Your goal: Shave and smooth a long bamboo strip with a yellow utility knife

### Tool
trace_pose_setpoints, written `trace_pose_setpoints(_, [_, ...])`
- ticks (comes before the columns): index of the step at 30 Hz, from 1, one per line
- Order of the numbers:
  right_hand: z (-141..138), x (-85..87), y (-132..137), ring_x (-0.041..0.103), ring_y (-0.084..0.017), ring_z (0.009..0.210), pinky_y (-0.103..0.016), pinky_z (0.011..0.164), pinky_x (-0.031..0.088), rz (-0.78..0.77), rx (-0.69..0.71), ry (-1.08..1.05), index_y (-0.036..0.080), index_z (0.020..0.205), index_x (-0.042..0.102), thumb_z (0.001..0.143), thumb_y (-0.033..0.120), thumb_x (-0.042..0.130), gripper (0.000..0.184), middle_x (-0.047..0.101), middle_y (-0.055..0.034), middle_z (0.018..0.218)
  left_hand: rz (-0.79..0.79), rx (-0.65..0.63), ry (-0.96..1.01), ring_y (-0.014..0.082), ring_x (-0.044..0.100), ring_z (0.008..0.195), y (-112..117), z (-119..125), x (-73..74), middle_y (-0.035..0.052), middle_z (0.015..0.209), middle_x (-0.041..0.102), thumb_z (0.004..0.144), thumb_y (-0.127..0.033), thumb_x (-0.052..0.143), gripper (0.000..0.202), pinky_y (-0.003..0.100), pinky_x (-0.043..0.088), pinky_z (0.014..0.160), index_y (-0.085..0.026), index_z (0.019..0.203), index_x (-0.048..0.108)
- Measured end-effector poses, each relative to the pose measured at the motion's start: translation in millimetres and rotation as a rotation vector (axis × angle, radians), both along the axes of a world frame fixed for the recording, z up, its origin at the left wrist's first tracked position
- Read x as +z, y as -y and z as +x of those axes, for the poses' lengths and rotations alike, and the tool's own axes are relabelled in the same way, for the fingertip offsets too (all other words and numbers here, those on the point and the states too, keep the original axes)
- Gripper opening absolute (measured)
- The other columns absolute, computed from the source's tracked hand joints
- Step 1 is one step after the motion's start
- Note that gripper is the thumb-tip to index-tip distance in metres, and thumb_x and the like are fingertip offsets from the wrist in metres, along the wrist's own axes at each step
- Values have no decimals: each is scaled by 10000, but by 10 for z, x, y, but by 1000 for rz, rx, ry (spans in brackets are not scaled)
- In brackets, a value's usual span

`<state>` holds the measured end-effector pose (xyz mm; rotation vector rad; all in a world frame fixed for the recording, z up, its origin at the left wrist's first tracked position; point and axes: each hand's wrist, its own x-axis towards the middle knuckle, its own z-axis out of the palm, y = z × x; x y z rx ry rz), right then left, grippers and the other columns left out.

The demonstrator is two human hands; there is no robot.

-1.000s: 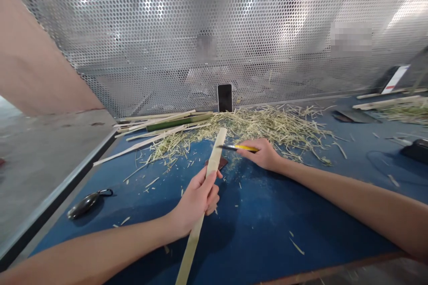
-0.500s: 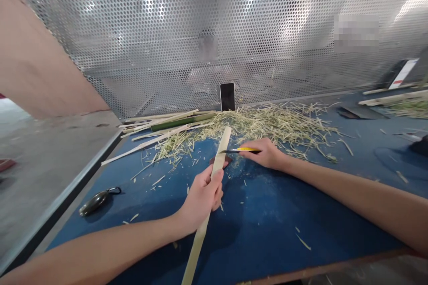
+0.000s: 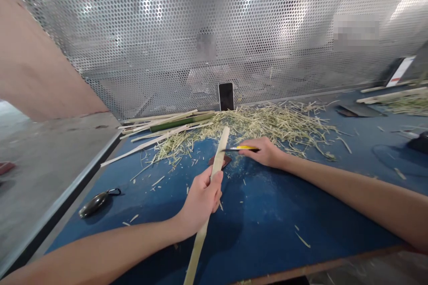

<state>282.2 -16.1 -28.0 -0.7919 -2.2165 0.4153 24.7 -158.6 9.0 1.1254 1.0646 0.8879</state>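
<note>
My left hand [image 3: 201, 200] is wrapped around a long pale bamboo strip [image 3: 218, 160] that slants from the near table edge up toward the shavings. My right hand [image 3: 265, 151] grips a yellow-handled knife [image 3: 243, 148], its blade laid against the right edge of the strip near the far end. A small dark brown pad [image 3: 226, 160] lies on the blue table [image 3: 267, 213] under the strip, just below the blade.
A heap of bamboo shavings [image 3: 267, 124] spreads behind my hands. Several bamboo slats, one green [image 3: 180, 122], lie at the back left. A phone [image 3: 226, 96] leans on the perforated metal screen [image 3: 214, 40]. A dark oval tool [image 3: 93, 204] lies near the left edge.
My hands, the strip and the knife have hardly moved relative to each other. The view has shifted slightly to the left and up.
</note>
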Motion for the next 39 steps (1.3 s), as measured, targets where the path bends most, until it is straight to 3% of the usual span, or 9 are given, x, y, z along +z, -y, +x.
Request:
trace_pose_setpoints(5, [21,23,-30,531,-163,559,-310,559,377,-22,-322,-65,205,796,702,1078,604,544,514,614,-10,620,19,-7,-20,85,285,414,1,-4,-24,-129,492,383,1028,-603,609,656,223,274,428,-129,1472,519])
trace_pose_setpoints(11, [20,17,43,709,-207,775,-310,712,501,45,104,44,225,1034,797,1073,563,579,404,804,-78,921,29,-28,-24,87,277,404,12,2,-2,-127,472,379,1027,-614,604,666,222,268,424,-134,1482,536])
trace_pose_setpoints(16, [23,-6,-79,581,-176,607,-305,594,395,-18,-256,-15,219,814,699,1075,617,548,499,661,-19,666,5,4,-45,85,278,392,1,8,-1,-133,481,359,1008,-620,627,700,220,274,412,-128,1497,536])
trace_pose_setpoints(18, [29,2,-79,554,-171,591,-307,589,381,-15,-307,-43,217,780,669,1075,618,543,514,621,-11,637,10,-9,-46,83,272,390,-5,1,-13,-130,477,365,1013,-619,619,696,218,283,412,-132,1504,539])
trace_pose_setpoints(24, [39,17,1,694,-197,765,-299,712,469,33,69,85,238,994,775,1079,557,568,390,785,-51,889,22,-17,-44,84,301,381,-22,-8,-12,-124,464,392,1005,-623,632,670,212,305,410,-147,1470,556])
trace_pose_setpoints(30, [49,5,-98,595,-186,609,-316,633,422,5,-312,11,225,849,728,1082,595,543,474,682,-24,687,-35,4,-21,70,235,384,-49,5,-5,-138,485,370,993,-623,648,700,201,260,380,-136,1483,537])
trace_pose_setpoints(32, [49,12,-69,597,-185,605,-318,629,432,32,-278,-1,226,857,734,1083,600,534,481,692,-29,693,-7,-12,-24,74,261,379,-47,0,-18,-131,476,386,1004,-621,635,695,204,281,388,-132,1490,545])
trace_pose_setpoints(36, [37,18,13,722,-212,794,-312,722,509,89,30,73,242,1019,796,1078,573,557,412,811,-70,932,13,-26,-29,75,279,374,-36,-12,-26,-124,479,402,1006,-634,631,687,209,293,397,-139,1479,572])
trace_pose_setpoints(39, [36,14,-17,708,-204,763,-310,704,500,77,-46,59,239,998,795,1083,582,547,432,800,-57,888,9,-21,-33,74,273,378,-23,-13,-2,-125,479,398,1001,-637,638,688,211,288,404,-137,1471,575])
